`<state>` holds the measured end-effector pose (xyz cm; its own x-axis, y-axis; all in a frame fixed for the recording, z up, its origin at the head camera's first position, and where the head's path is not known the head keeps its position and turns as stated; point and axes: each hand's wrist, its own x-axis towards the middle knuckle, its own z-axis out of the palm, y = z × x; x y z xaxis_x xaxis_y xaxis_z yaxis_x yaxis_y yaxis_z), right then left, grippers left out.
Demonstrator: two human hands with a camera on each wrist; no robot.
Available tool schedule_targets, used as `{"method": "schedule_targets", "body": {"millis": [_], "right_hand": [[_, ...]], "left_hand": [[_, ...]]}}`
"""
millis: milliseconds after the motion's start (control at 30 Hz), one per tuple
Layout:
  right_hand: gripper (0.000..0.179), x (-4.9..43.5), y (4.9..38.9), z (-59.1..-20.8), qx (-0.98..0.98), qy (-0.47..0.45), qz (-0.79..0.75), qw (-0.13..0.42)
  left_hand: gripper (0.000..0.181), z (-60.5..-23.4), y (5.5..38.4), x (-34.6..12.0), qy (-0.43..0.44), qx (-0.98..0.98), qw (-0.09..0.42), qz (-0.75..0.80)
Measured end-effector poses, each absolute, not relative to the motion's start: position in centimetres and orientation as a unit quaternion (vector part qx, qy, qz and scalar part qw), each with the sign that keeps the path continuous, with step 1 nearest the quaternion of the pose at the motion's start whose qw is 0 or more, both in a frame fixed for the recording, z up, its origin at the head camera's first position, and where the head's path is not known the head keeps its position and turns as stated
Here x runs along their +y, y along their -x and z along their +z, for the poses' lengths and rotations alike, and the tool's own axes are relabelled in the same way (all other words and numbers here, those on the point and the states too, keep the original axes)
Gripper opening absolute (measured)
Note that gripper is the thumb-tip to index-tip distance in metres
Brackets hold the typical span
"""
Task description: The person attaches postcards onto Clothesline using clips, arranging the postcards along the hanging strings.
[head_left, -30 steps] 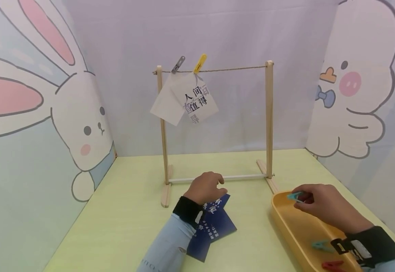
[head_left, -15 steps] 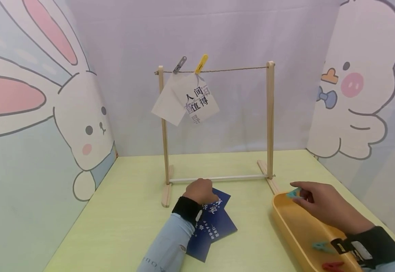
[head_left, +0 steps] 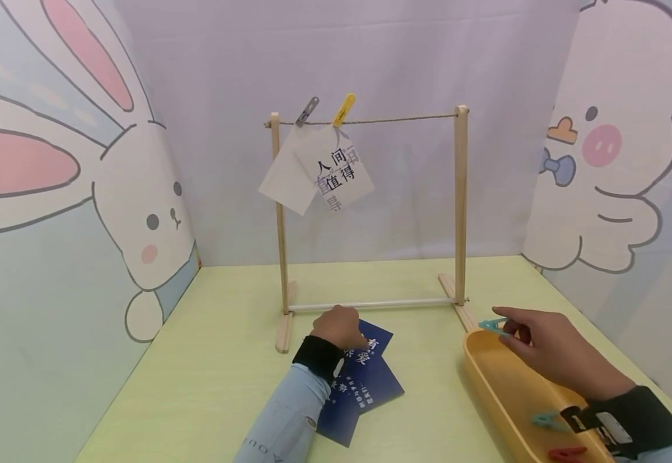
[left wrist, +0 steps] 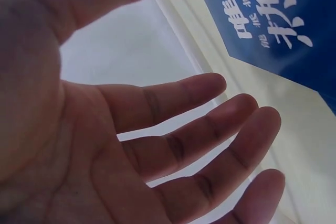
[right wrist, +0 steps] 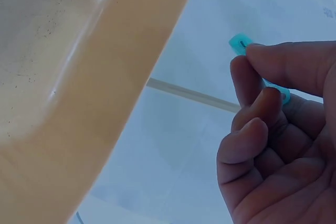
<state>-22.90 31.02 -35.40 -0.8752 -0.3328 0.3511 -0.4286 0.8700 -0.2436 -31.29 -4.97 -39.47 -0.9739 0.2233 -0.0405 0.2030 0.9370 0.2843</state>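
Observation:
Over the upper left of several dark blue cards (head_left: pixel 370 379) with white characters is my left hand (head_left: pixel 338 326). Its fingers, seen in the left wrist view, are spread and loosely bent with nothing between them; the blue card (left wrist: pixel 278 19) lies beyond the fingertips. My right hand (head_left: pixel 555 344) pinches a teal clothespin (head_left: pixel 493 326) between thumb and finger above the far end of a yellow tray (head_left: pixel 477 373). The right wrist view shows the clothespin (right wrist: pixel 240 44) partly hidden by the fingers, with the other fingers curled toward the palm.
A wooden stand (head_left: pixel 460 206) with a string line (head_left: pixel 405 120) stands behind. A grey clothespin (head_left: pixel 307 111) and a yellow clothespin (head_left: pixel 344 110) hold two white cards (head_left: pixel 336 170) near its left end. Another teal clothespin (head_left: pixel 548 420) and a red clothespin (head_left: pixel 567 453) lie in the tray.
My left hand has come down and slightly left onto the far part of the blue cards. The teal clothespin has turned in my right hand's pinch; that hand stays over the tray.

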Motion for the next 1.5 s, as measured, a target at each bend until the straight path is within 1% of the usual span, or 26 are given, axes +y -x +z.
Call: {"method": "schedule_targets", "body": {"millis": [233, 433, 533, 700, 833, 933, 1033, 1167, 1333, 1500], "right_hand": [[0.049, 30.7, 22.7, -35.0, -0.954, -0.193, 0.165, 0.157], [0.051, 30.6, 22.6, -34.9, -0.956, -0.191, 0.168, 0.148], [0.049, 30.5, 22.7, -35.0, -0.952, -0.202, 0.167, 0.157], [0.045, 30.3, 22.8, -35.1, -0.948, -0.211, 0.177, 0.158], [0.047, 30.2, 22.8, -35.1, -0.937, -0.234, 0.180, 0.186], [0.046, 30.1, 22.8, -35.3, -0.924, -0.258, 0.181, 0.215], [0.044, 29.9, 22.8, -35.3, -0.914, -0.273, 0.190, 0.231], [0.043, 29.6, 22.8, -35.2, -0.909, -0.278, 0.195, 0.242], [0.042, 29.4, 22.9, -35.4, -0.912, -0.279, 0.180, 0.241], [0.035, 29.3, 22.9, -35.6, -0.912, -0.283, 0.176, 0.241]], "left_hand": [[0.029, -39.9, 31.5, -4.9, -0.093, 0.987, 0.037, 0.127], [0.037, -40.2, 31.7, -4.7, -0.079, 0.989, 0.036, 0.117], [0.039, -40.2, 31.7, -4.6, -0.077, 0.991, 0.034, 0.109], [0.037, -40.4, 31.9, -4.6, -0.080, 0.992, 0.027, 0.095], [0.035, -40.7, 32.3, -4.6, -0.085, 0.993, 0.017, 0.086], [0.035, -40.9, 32.5, -4.6, -0.086, 0.992, 0.019, 0.088], [0.035, -41.0, 32.7, -4.6, -0.085, 0.991, 0.025, 0.096], [0.038, -41.3, 32.9, -4.7, -0.076, 0.991, 0.026, 0.110], [0.040, -41.8, 33.0, -4.8, -0.063, 0.992, 0.023, 0.110], [0.040, -41.9, 32.9, -4.9, -0.061, 0.992, 0.020, 0.112]]}}
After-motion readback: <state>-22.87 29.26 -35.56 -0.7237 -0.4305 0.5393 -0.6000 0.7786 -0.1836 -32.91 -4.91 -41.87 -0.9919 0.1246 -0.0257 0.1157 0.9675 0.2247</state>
